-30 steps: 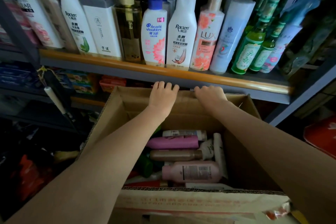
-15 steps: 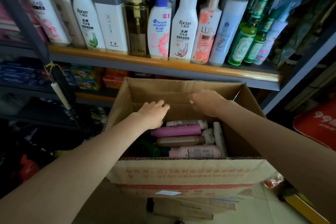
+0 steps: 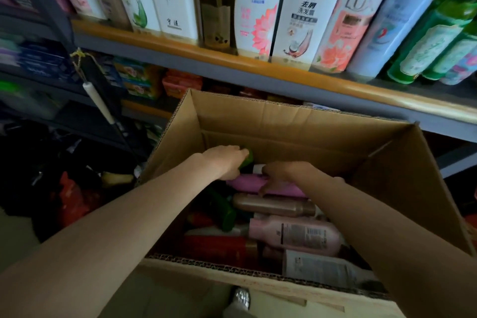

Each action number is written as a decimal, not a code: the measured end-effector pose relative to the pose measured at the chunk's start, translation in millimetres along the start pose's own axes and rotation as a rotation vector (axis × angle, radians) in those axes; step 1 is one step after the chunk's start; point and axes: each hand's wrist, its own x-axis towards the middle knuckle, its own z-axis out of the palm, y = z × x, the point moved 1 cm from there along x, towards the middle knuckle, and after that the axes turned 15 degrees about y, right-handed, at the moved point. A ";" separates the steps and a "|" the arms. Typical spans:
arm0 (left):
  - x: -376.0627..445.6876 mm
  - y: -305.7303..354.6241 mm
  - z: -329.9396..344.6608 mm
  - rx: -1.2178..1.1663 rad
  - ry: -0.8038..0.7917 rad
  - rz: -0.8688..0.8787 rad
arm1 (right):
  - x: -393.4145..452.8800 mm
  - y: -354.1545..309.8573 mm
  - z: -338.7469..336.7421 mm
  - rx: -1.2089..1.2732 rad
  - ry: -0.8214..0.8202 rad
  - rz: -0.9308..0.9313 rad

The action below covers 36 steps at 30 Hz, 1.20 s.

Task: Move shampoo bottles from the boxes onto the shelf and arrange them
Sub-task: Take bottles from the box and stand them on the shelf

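Shampoo bottles lie on their sides in the open cardboard box (image 3: 296, 121), packed from its far wall to its near edge: purple bottle (image 3: 247, 182) farthest, bronze bottle (image 3: 273, 203) next, pink bottle (image 3: 296, 236) nearer, a white one at the near right corner. Both hands are now down inside the box; a second ago they gripped its far rim, half a second ago they hovered just above the bottles. Left hand (image 3: 224, 161) curls around a green bottle (image 3: 246, 159) near the far wall, only a sliver of it visible. Right hand (image 3: 281, 173) rests on the purple bottle, fingers bent over it, thumb hooked at its near side. Box sits closer to the viewer than before. Shelf (image 3: 232, 58) above the box's far edge carries an upright row, Head & Shoulders bottle (image 3: 258, 8) beside Raclen bottle (image 3: 304, 10), then Lux bottle (image 3: 348, 20).
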 end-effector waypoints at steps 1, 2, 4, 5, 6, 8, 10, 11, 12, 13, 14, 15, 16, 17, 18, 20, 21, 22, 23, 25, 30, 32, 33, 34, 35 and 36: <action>2.3 0.1 2.9 -0.002 -0.021 -0.006 | 3.6 2.9 0.9 0.045 -0.009 0.014; 3.9 -0.3 4.7 -0.008 -0.037 -0.009 | 6.4 5.1 0.5 0.083 -0.029 0.026; 5.8 -1.5 5.9 -0.023 -0.049 -0.015 | 7.9 6.9 0.9 0.120 -0.076 0.046; 6.7 -2.0 5.3 -0.024 -0.052 -0.020 | 6.6 7.4 0.5 0.134 -0.096 0.059; 6.8 -2.0 4.5 -0.024 -0.057 -0.024 | 7.5 10.4 2.5 0.156 -0.110 0.081; 5.8 -1.3 1.9 -0.032 -0.058 -0.021 | 5.7 16.5 5.5 0.209 -0.131 0.122; 4.4 -1.5 0.6 -0.056 -0.059 -0.008 | 2.4 22.0 5.9 0.169 -0.101 0.128; 3.5 -1.0 0.4 -0.075 -0.071 -0.010 | -1.8 23.4 3.6 0.115 -0.068 0.108; 2.8 0.5 -0.6 -0.099 -0.087 -0.024 | -4.1 25.7 1.7 0.069 -0.039 0.084; 2.6 2.0 -1.9 -0.131 -0.103 -0.050 | -9.8 26.0 -3.0 0.025 -0.027 0.067; 3.1 3.1 -4.8 -0.178 -0.117 -0.089 | -15.5 28.0 -8.1 0.011 -0.031 0.054; 3.8 3.4 -7.7 -0.248 -0.134 -0.149 | -23.2 28.8 -16.0 0.008 -0.040 0.049; 3.7 3.5 -11.2 -0.356 -0.166 -0.233 | -29.9 30.4 -25.0 0.015 -0.035 0.042; 3.2 4.3 -15.7 -0.491 -0.224 -0.339 | -39.8 30.6 -37.5 0.015 -0.027 0.035; 1.4 6.1 -20.8 -0.612 -0.297 -0.444 | -49.8 30.7 -50.8 0.019 -0.003 0.030; -5.2 7.0 -32.7 -0.765 -0.392 -0.533 | -75.2 27.2 -82.0 0.018 0.102 0.017; -6.3 5.7 -43.1 -0.855 -0.423 -0.513 | -89.2 24.5 -100.9 0.021 0.155 0.013; -7.1 4.9 -57.7 -0.971 -0.478 -0.458 | -102.9 22.6 -120.7 0.045 0.200 0.009; -8.2 4.8 -74.6 -1.084 -0.541 -0.384 | -118.4 20.8 -140.9 0.087 0.232 0.012; -15.9 9.0 -115.5 -1.221 -0.592 -0.217 | -153.4 19.0 -179.9 0.222 0.297 0.028; -49.5 40.8 -219.2 -1.445 -0.228 0.149 | -219.5 12.0 -258.1 0.842 0.777 -0.087; -63.3 49.3 -259.3 -1.553 0.033 0.237 | -234.5 -3.7 -282.4 0.977 1.043 -0.172; -70.2 53.2 -276.8 -1.602 0.140 0.258 | -239.2 -13.1 -292.3 0.928 1.207 -0.167; -77.3 57.6 -291.7 -1.643 0.229 0.269 | -241.8 -21.2 -300.1 0.782 1.407 -0.123; -83.0 62.2 -303.3 -1.661 0.317 0.276 | -242.4 -28.8 -304.1 0.597 1.599 -0.074; -87.4 66.6 -311.7 -1.650 0.413 0.276 | -240.7 -35.1 -304.9 0.471 1.734 -0.067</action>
